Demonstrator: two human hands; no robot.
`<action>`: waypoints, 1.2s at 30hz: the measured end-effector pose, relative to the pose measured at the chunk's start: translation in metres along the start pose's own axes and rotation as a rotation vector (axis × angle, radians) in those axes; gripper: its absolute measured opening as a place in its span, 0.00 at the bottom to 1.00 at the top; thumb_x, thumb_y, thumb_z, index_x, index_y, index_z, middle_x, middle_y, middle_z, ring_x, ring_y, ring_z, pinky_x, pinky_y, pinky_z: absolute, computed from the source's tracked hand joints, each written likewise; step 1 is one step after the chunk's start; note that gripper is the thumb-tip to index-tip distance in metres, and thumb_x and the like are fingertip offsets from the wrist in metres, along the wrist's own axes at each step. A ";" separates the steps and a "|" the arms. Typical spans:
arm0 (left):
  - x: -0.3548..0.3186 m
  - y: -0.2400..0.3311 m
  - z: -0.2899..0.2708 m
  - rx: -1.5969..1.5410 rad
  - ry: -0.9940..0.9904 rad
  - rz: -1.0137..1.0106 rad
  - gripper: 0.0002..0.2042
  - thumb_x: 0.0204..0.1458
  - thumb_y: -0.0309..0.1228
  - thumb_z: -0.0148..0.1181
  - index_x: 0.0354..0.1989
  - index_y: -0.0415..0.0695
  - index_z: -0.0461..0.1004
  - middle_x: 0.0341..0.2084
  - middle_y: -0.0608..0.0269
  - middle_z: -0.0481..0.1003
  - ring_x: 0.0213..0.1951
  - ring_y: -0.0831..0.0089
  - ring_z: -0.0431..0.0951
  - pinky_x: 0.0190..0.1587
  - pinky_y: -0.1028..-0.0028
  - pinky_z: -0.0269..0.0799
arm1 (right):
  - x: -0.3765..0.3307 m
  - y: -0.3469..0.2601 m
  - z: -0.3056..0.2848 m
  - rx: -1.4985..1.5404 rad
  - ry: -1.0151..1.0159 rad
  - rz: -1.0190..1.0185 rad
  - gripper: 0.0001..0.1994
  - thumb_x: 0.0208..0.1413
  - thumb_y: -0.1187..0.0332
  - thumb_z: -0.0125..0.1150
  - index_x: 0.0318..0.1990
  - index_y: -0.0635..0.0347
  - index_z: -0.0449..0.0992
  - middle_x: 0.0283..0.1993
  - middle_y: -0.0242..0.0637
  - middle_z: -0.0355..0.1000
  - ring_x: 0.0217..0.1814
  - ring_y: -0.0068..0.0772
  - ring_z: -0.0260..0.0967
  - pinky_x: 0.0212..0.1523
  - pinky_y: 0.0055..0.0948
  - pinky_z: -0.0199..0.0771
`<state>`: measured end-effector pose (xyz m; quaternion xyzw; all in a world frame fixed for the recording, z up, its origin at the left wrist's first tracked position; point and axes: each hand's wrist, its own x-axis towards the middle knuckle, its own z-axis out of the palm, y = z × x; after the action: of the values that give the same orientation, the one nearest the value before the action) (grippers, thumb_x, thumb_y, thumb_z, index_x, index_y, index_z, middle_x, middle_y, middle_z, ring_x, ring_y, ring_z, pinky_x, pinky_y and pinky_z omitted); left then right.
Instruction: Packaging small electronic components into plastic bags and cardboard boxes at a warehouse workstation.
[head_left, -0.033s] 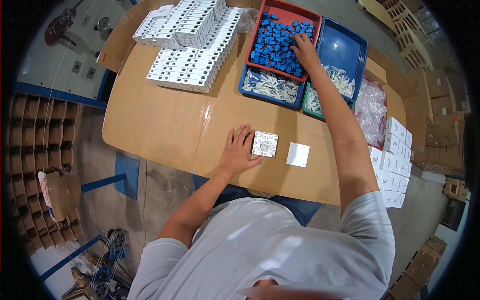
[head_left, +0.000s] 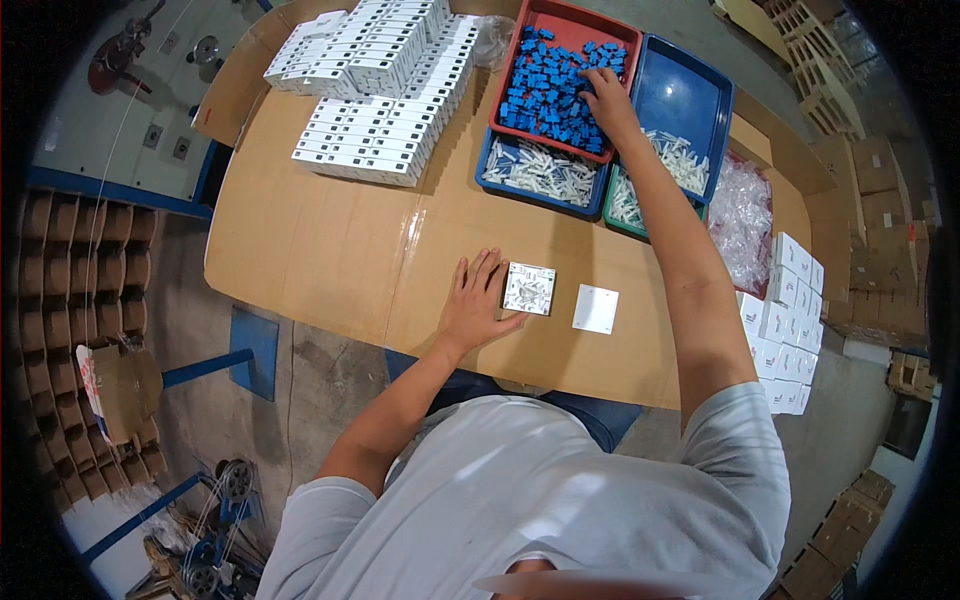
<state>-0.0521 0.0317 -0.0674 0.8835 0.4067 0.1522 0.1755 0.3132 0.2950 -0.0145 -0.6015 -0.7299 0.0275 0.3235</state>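
- Nothing is showing as moved since the earlier frame: both hands are lying where they were, the left on the table and the right in the red tray.
- Nearest, the person's left hand (head_left: 478, 303) is resting flat on the brown cardboard-covered table (head_left: 330, 250), fingers spread wide and gripping nothing, with the thumb side touching the left edge of the small square white plastic base with a patterned inside (head_left: 529, 288).
- Just beside that base, to its right and apart from it, a plain white square cover plate (head_left: 596, 308) is lying flat on the table.
- Along the table's right edge, small white boxes (head_left: 790, 325) are sitting in rows, with a heap of clear plastic bags (head_left: 742, 220) just beyond them.
- Farther out, the right arm is stretching forward and the right hand (head_left: 608, 98) is reaching into the red rectangular plastic tray (head_left: 560, 22); its fingers are curled down among the small blue plastic parts (head_left: 545, 95), and I cannot tell whether they are gripping one.
- Blue trays holding small white plastic pieces (head_left: 540, 168) are sitting under and beside the red tray.
- Farthest left, stacked rows of white rectangular boxes (head_left: 375, 80) are covering the far table corner.
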 end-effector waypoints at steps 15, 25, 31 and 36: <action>0.000 0.001 0.001 -0.031 0.009 -0.016 0.44 0.48 0.57 0.67 0.68 0.39 0.63 0.70 0.47 0.59 0.74 0.52 0.54 0.74 0.43 0.43 | -0.028 -0.043 -0.008 0.315 0.329 0.182 0.33 0.56 0.78 0.66 0.69 0.66 0.60 0.60 0.48 0.72 0.66 0.46 0.71 0.62 0.38 0.73; -0.001 0.004 0.004 0.007 -0.018 -0.016 0.45 0.49 0.59 0.63 0.69 0.39 0.62 0.70 0.48 0.58 0.75 0.55 0.52 0.75 0.45 0.40 | -0.116 -0.148 -0.075 1.686 0.367 0.461 0.23 0.68 0.78 0.53 0.69 0.70 0.62 0.62 0.51 0.71 0.67 0.41 0.70 0.65 0.31 0.77; 0.001 0.004 0.005 0.002 0.002 -0.001 0.44 0.49 0.58 0.65 0.68 0.38 0.63 0.71 0.48 0.58 0.74 0.54 0.53 0.75 0.45 0.42 | -0.149 -0.185 -0.110 1.896 0.300 0.418 0.22 0.70 0.78 0.47 0.70 0.70 0.59 0.68 0.60 0.65 0.68 0.43 0.69 0.66 0.31 0.77; 0.003 0.005 0.005 -0.009 0.006 -0.001 0.45 0.49 0.56 0.67 0.70 0.38 0.61 0.72 0.48 0.57 0.74 0.53 0.54 0.75 0.44 0.42 | -0.157 -0.193 -0.121 1.941 0.290 0.411 0.22 0.70 0.78 0.45 0.70 0.71 0.59 0.69 0.62 0.63 0.70 0.47 0.67 0.67 0.33 0.77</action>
<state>-0.0451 0.0298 -0.0693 0.8820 0.4072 0.1567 0.1781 0.2185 0.0589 0.0945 -0.1894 -0.2270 0.5929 0.7491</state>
